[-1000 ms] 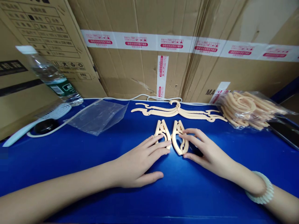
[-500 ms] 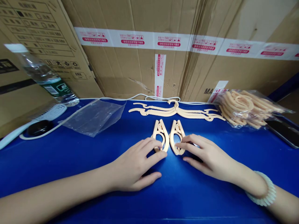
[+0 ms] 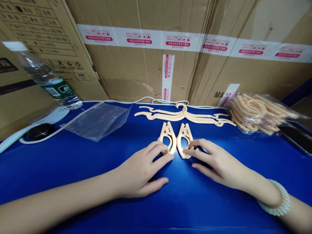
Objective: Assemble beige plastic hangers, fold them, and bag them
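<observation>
Half-open hands [image 3: 143,170] [image 3: 215,161] light on two folded hangers [image 3: 174,139] [image 3: 179,140], long axes toward the cardboard [image 3: 136,73]

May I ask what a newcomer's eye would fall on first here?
Probably the two folded peach plastic hangers lying side by side in the middle of the glossy blue tabletop. Just behind them lie unfolded peach plastic hangers; at the right is a clear plastic bag packed with similar peach pieces. At the far left, a clear plastic bottle with a green label and white cap stands out.
</observation>
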